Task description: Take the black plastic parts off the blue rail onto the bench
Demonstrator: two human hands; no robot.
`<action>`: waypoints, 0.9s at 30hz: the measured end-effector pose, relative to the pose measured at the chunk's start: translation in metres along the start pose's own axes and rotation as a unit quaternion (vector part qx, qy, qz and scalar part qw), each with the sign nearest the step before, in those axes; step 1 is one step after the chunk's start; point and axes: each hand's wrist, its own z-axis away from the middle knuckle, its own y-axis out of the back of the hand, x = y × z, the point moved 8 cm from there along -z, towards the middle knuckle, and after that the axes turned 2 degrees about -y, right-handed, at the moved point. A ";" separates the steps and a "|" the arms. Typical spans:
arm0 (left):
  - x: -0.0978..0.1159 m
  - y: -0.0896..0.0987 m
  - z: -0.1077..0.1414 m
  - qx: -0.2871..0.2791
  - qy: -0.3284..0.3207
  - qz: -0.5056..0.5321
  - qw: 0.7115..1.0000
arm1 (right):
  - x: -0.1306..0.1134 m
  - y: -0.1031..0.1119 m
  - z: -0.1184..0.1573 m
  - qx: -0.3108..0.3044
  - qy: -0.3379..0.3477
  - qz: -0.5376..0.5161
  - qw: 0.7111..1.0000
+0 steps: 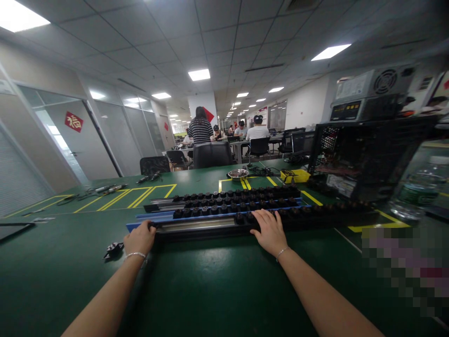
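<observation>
A long black rail [196, 228] with a bare metallic channel at its left part lies across the table in front of me. Black knobbed blocks [298, 214] sit in a row along its right part. My left hand [139, 239] is closed at the rail's left end, thumb and fingers curled round it. Further right, my right hand [269, 230] grips the row of blocks, with its fingers over the top and its thumb at the near side. A loose black and metal piece [113, 251] lies left of my left hand. Behind are similar rails, including a blue-edged rail [154, 216].
At the right stand an open computer case [351, 154], power supplies [372, 84] on top and a plastic bottle [417, 192]. A metal bowl [238, 174] and yellow tray [295, 176] are behind the rails. Tools [105, 189] lie at the left. Several people sit or stand far back.
</observation>
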 end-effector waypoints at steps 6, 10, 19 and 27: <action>-0.006 -0.001 -0.003 -0.007 0.010 -0.001 1.000 | -0.002 0.001 0.000 -0.002 -0.002 0.000 1.000; -0.009 -0.001 -0.004 -0.011 0.011 -0.004 1.000 | -0.002 0.001 0.000 0.001 0.002 0.003 1.000; -0.018 -0.001 -0.008 -0.014 0.013 -0.014 1.000 | 0.000 0.000 0.000 0.002 0.004 0.006 1.000; -0.023 -0.002 -0.010 -0.017 0.028 -0.004 0.999 | 0.000 -0.001 0.000 0.003 0.004 0.002 1.000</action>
